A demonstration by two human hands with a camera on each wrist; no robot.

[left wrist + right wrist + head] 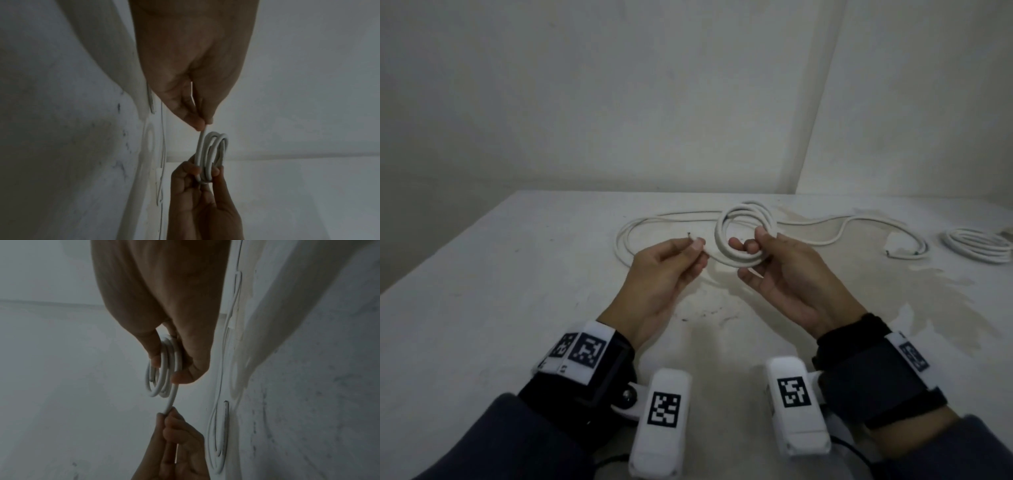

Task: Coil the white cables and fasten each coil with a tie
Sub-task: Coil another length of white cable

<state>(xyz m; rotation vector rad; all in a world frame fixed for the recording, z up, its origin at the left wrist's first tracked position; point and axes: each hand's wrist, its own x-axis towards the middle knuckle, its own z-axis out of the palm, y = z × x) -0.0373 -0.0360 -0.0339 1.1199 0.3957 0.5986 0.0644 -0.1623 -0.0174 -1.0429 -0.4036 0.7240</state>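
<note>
My right hand holds a small coil of white cable above the table, thumb on its far side and fingers through the loops. My left hand pinches the coil's free end, whose dark tip sticks out past the thumb. In the left wrist view the left hand pinches the strand running down to the coil. In the right wrist view the right hand grips the coil, and the strand runs down to the left hand. No tie is in view.
A long loose white cable lies in loops on the white table behind the hands and runs right to a bare end. Another white coil lies at the far right. Walls close off the table's back and right side.
</note>
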